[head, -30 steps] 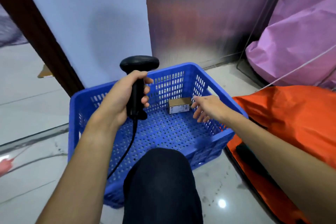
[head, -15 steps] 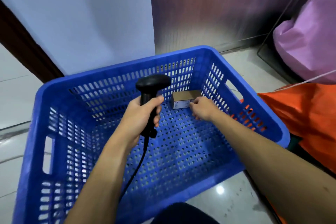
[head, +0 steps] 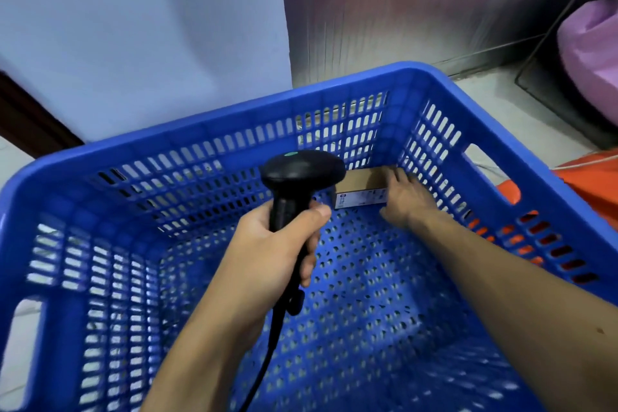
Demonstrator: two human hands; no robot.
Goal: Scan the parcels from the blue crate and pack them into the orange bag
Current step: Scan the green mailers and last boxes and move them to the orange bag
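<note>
I judged the job close to its end. The blue crate (head: pixel 200 137) filled most of my view from the head camera, and on its perforated floor I could make out only one parcel. The orange bag (head: pixel 588 184) showed as a sliver past the crate's right wall, partly through the slots. Its mouth and contents were out of frame, so I had no count of what was already packed. What remained, as I read it, was to lift this last parcel, scan it, and drop it into the bag.

The left hand (head: pixel 277 254) had its grip clamped round the handle of the black barcode scanner (head: pixel 302 174). The scanner was held upright over the middle of the crate, its cable (head: pixel 267 354) trailing down toward me. The right hand (head: pixel 406 201) reached into the far right corner, with its fingers laid over the top right end of the parcel. With motion blur there, I could not tell whether that grip had closed on it or merely rested.

The parcel itself was a small brown cardboard box (head: pixel 363 182), sitting flat on the crate floor, tucked into the corner by the far wall. A white printed label ran along its near face, toward the scanner. It looked light, rigid and easy to pick up one-handed.
</note>
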